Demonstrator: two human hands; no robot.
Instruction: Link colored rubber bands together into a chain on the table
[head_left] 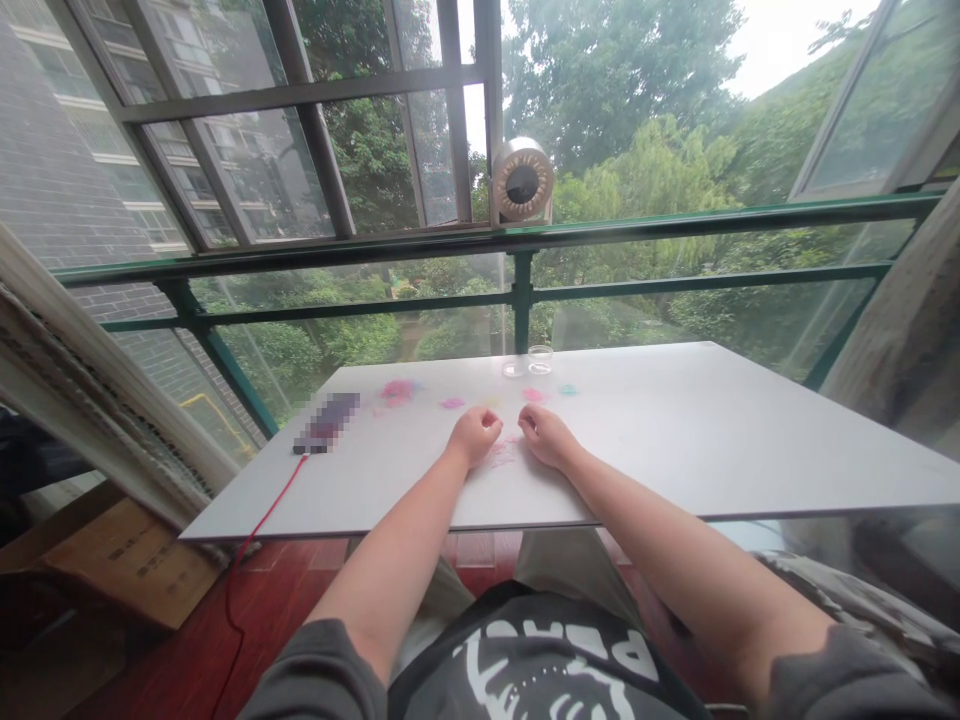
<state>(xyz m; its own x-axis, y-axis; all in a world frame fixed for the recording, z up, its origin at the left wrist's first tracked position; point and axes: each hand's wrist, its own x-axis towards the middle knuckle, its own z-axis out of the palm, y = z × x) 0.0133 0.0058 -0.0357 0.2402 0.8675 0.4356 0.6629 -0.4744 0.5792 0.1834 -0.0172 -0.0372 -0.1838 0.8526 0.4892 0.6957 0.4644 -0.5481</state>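
Observation:
My left hand point(475, 438) rests on the white table point(660, 430) with its fingers curled into a pinch. Facing it across a small gap, my right hand point(547, 436) is closed the same way. Anything between the fingertips is too small to make out. Below and between the hands lie scattered tiny pinkish-red pieces point(504, 453). Just beyond them are little piles of small bits: a purple one point(452, 403), a pink one point(534, 395), a teal one point(568, 390) and a faint yellow one point(491, 401). Farther left spreads a larger pink-red pile point(397, 391).
Two clear round containers point(540, 360) stand at the table's far edge. A blurred-out dark device point(330, 420) lies at the left, with a red cable point(262, 520) running off the table. A round fan point(523, 182) sits by the green railing point(645, 222). A cardboard box point(139, 555) is at lower left.

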